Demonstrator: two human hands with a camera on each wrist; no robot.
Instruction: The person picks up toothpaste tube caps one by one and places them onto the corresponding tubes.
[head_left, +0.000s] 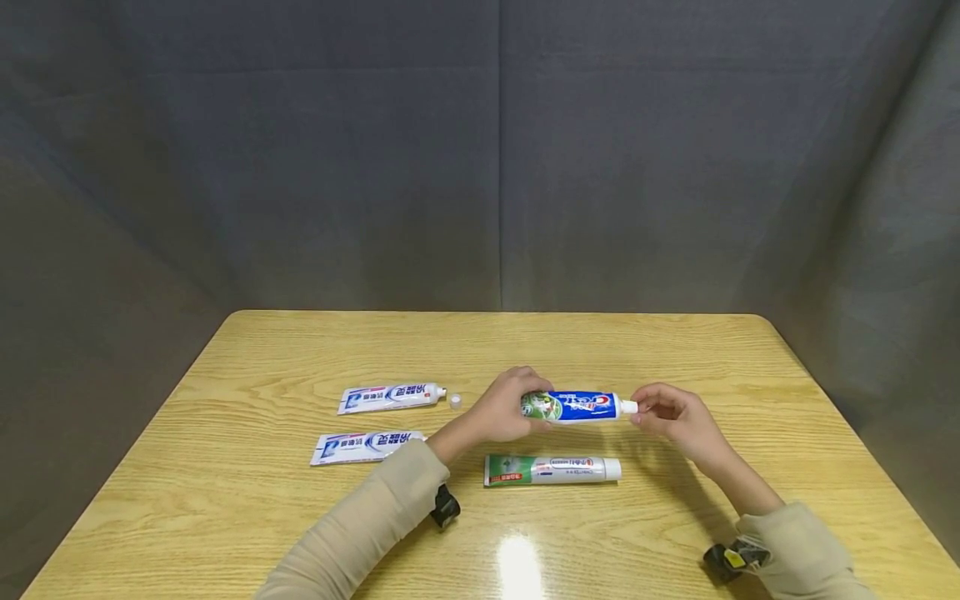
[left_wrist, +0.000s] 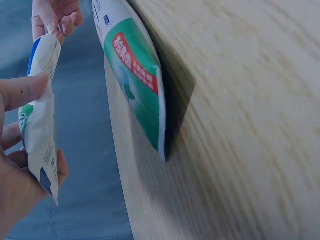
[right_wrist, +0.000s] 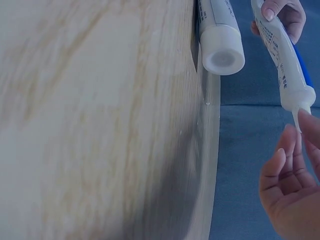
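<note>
My left hand (head_left: 504, 408) grips a blue, white and green toothpaste tube (head_left: 581, 407) by its flat end, above the table. Thumb on one face and fingers on the other show in the left wrist view. At the tube's other end, thumb and fingertips of my right hand (head_left: 678, 423) pinch the small white cap (head_left: 628, 407). In the right wrist view, the tube (right_wrist: 287, 65) slants down to those fingertips. Nearer me, a green and white toothpaste tube (head_left: 555, 470) lies with its white cap (right_wrist: 223, 52) on.
To the left lie two white and blue toothpaste tubes. The farther tube (head_left: 390, 397) has a bare nozzle, with a loose white cap (head_left: 455, 401) beside it. My left sleeve partly covers the nearer tube (head_left: 363, 447). Grey curtains (head_left: 360, 167) hang behind the wooden table (head_left: 300, 342).
</note>
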